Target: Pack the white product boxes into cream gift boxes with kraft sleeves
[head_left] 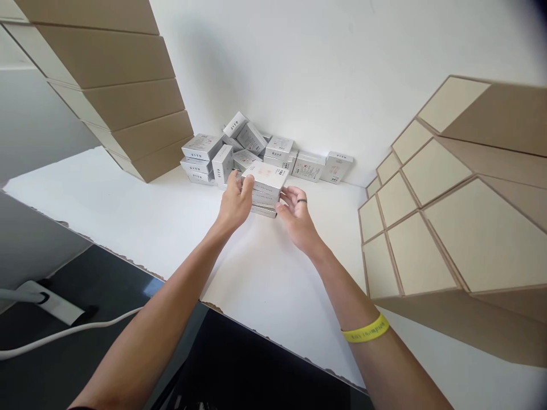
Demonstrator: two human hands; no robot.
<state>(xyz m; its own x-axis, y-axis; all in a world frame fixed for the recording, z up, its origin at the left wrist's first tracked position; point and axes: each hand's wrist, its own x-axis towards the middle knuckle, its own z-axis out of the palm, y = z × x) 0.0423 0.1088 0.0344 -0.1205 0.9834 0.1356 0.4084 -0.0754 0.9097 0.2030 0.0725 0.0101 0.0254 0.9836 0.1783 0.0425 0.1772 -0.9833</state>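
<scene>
A short stack of small white printed boxes (267, 183) stands on the white table, in front of a loose heap of similar boxes. My left hand (236, 200) grips the stack at its left side, thumb on the near corner of the upper box. On the opposite side, my right hand (297, 215) has its thumb and curled fingers around the lower right corner. Its ring finger area carries a dark ring, and a yellow wristband (366, 330) circles that forearm. The lowest box (264, 211) sits slightly out of line beneath the others.
Behind the stack, several small white boxes (202, 147) lie piled or upright against the wall. Brown cartons (132, 80) rise at the left; more cartons with pale ends (431, 171) stand at the right. The table's front edge (256, 333) looks chipped.
</scene>
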